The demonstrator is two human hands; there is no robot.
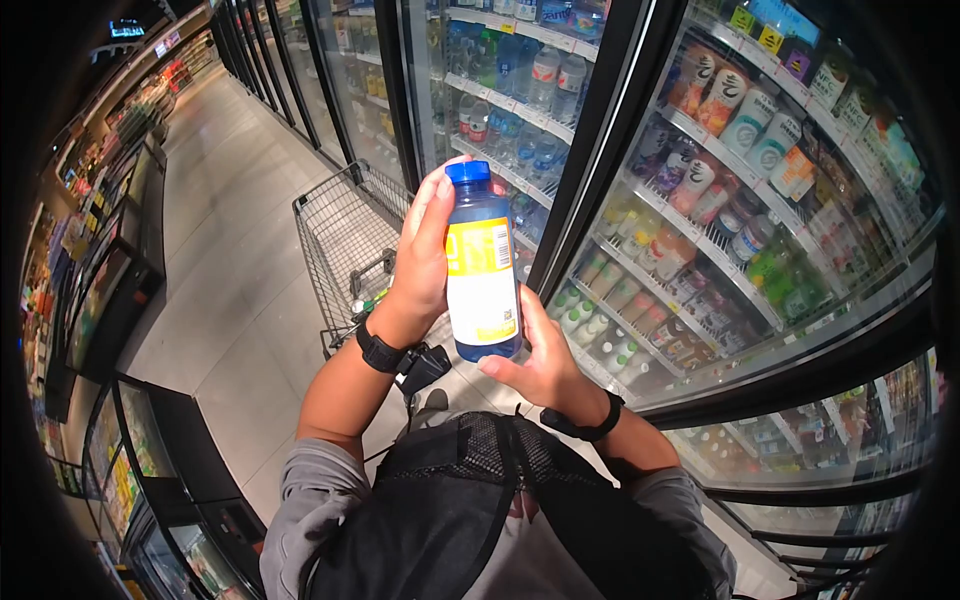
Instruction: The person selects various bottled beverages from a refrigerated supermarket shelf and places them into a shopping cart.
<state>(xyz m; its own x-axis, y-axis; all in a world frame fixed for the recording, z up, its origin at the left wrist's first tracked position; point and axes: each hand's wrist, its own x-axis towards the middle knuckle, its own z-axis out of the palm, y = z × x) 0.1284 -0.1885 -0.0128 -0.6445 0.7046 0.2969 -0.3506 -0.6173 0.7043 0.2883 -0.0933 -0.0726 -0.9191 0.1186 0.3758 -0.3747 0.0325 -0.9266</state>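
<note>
Two hands are holding one blue bottle in front of me, its label facing up towards my eyes. My left hand is curving around the upper part, with the thumb lying along the side below the blue cap and fingertips showing behind the cap. My right hand is supporting the lower end, its thumb resting by the base and its fingers lying along the side. Neither hand is squeezing visibly. The wire cart is standing ahead to the left, and the glass fridge door is rising on the right.

I'm guessing at moderate weight, though how full it is, I cannot tell. The wall is looking like firm plastic, probably giving a little under pressure, hardly fragile. If it's coming from the cold, the bare plastic may be turning slippery, so I'm favouring the labelled middle for a one-handed hold, with the base cupped as backup. The smooth cap is offering a poorer grip for carrying.
</note>
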